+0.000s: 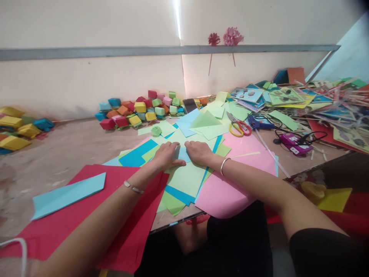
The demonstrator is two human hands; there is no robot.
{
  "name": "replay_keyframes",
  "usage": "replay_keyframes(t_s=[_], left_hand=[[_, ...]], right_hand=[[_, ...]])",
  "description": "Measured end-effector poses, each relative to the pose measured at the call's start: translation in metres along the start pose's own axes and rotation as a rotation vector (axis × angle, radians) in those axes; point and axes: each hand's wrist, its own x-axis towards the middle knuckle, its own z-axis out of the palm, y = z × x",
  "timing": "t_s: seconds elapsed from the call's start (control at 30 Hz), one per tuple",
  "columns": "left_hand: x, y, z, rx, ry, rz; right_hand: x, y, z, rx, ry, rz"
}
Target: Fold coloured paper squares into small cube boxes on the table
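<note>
A small piece of light blue paper [182,154] lies between my two hands, on top of a stack of pale green sheets [184,180]. My left hand [168,155] is at its left edge, fingers bent and thumb stretched along the paper. On the opposite edge my right hand [198,152] is closed, its fingertips curled under and partly hidden. Blue sheets [138,152] stick out below the stack. A crumpled green paper piece [156,131] sits just beyond my left hand.
Red sheets [86,207] with a folded light blue strip [69,195] lie left; pink paper [230,192] lies right. Scissors [240,127], a blue glue gun [261,122] and a purple device with a cable [295,144] stand beyond. Folded paper blocks [140,107] line the wall.
</note>
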Motion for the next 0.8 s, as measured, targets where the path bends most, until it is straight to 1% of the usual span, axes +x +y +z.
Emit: replay_keyframes(t_s=[0.1,0.27,0.37,0.47,0.53,0.6,0.67,0.73,0.8], left_hand=[[-0.004,-0.006,-0.001,0.069,0.002,-0.053],[-0.012,-0.02,-0.011,0.121,-0.099,-0.141],[-0.016,-0.031,-0.021,0.133,-0.158,-0.155],[-0.02,-0.032,-0.032,0.143,-0.161,-0.144],[-0.021,-0.021,-0.036,0.129,-0.123,-0.067],[-0.022,0.0,-0.035,0.068,-0.093,0.074],[-0.025,0.025,-0.03,0.042,-0.106,0.2],[-0.03,0.044,-0.022,0.111,-0.106,0.228],[-0.037,0.05,-0.018,0.187,-0.115,0.218]], right_hand=[[-0.002,0.003,0.005,0.0,0.009,-0.018],[-0.003,0.003,0.001,0.004,0.006,-0.033],[-0.002,0.002,0.001,0.019,0.005,-0.035],[0.0,0.002,0.002,0.027,0.0,-0.038],[0.001,0.002,0.002,0.04,-0.002,-0.038],[0.001,0.004,0.001,0.061,-0.002,-0.02],[0.002,0.006,-0.001,0.091,-0.013,0.011],[0.002,0.008,-0.002,0.121,-0.032,0.038],[0.003,0.01,-0.001,0.132,-0.038,0.045]])
